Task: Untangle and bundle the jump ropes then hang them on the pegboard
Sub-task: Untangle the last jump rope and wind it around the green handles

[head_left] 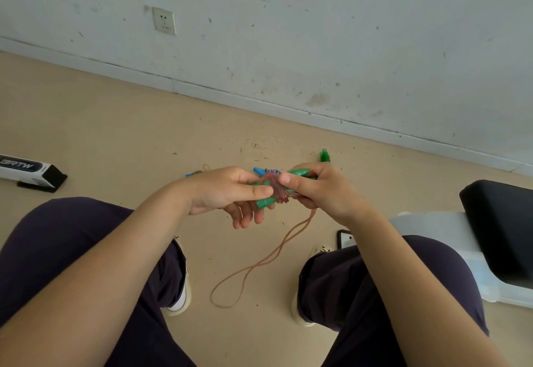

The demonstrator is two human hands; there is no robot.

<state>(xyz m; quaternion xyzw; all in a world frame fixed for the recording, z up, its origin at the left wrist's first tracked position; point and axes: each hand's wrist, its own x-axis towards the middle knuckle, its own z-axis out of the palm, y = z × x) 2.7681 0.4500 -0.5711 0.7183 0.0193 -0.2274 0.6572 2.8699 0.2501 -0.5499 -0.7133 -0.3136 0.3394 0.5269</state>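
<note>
- The right hand grips a pair of green plastic jump-rope handles held side by side above the floor, between the person's knees.
- The left hand pinches them from the other side, thumb lying along the near handle, beside the coils of thin translucent pinkish-brown cord wound round the handles.
- Bundling looks well advanced but unfinished: a long doubled loop of cord hangs loose below.
- Another rope with a blue handle lies on the floor behind the hands (how tangled, I cannot tell); a further green handle lies near the wall.
- No pegboard is in view, so hanging remains.
- Beige floor with scattered specks; scuffed white wall with a white socket.
</note>
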